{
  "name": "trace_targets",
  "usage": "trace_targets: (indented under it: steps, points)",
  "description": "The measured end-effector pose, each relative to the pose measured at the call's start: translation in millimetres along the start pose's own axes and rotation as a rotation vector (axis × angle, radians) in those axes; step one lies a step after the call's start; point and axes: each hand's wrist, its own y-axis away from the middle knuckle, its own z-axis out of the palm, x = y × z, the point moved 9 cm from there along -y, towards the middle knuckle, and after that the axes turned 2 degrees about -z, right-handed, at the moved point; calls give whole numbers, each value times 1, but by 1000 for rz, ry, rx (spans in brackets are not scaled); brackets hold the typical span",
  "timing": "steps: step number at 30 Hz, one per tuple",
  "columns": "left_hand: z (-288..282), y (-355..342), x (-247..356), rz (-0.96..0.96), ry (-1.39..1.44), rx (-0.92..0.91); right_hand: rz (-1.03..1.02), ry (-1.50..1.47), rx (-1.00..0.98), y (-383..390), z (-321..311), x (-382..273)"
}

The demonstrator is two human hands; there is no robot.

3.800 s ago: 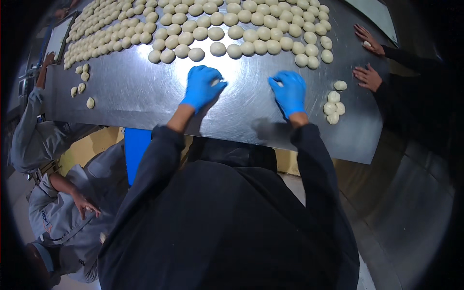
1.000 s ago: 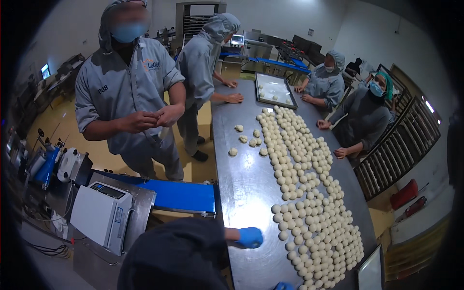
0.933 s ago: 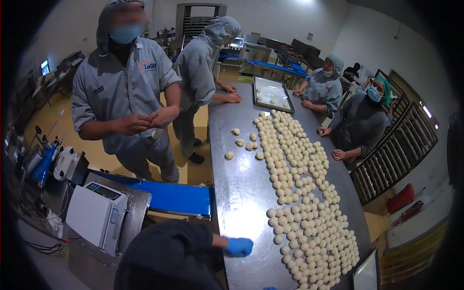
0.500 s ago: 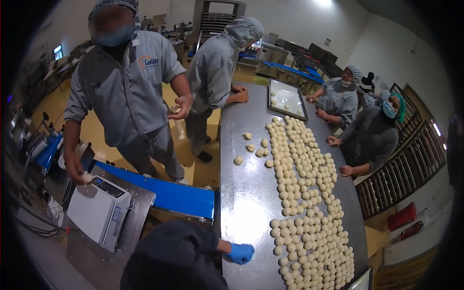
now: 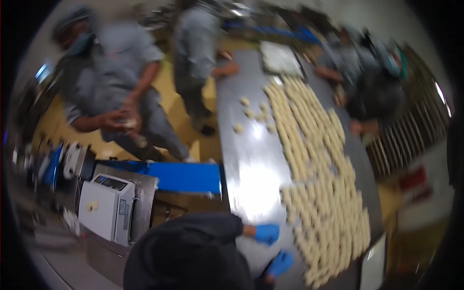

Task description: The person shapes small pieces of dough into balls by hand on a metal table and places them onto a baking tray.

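Note:
My left hand (image 5: 267,234), in a blue glove and dark sleeve, is over the near part of the steel table (image 5: 256,159). My right hand (image 5: 281,264), also blue-gloved, is just below it, near the lower edge. Both are smeared by motion, so their fingers and anything in them cannot be made out. Right of them, many round pale dough balls (image 5: 328,208) lie in close rows. A few rougher dough lumps (image 5: 245,102) sit apart on the far left of the table.
At left stands a white scale (image 5: 104,208) bearing a small dough piece (image 5: 92,206). A blue conveyor belt (image 5: 186,178) runs up to the table. A co-worker in grey (image 5: 121,72) stands behind it; others line the far and right sides. A tray (image 5: 280,60) lies at the far end.
The view has swung and blurred. My right hand has come into sight; my left appears farther right. The grey-clad co-worker's hands have come together away from the scale, where dough now lies.

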Motion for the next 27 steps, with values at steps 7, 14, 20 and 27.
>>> trace_targets:
  steps: [7, 14, 20, 27]
  points:
    - [-64, 2, -13, -149, -257, -319, 134, -54, -119, 2, -59, 21]
    - [-66, 8, 31, -149, -180, -110, 107, -98, 68, 14, -79, -23]
    - [-87, 58, 12, -365, -207, -50, 400, -228, -114, 35, -70, 9]
    - [-91, 57, 0, -480, -165, 30, 430, -441, 116, 11, -42, -43]
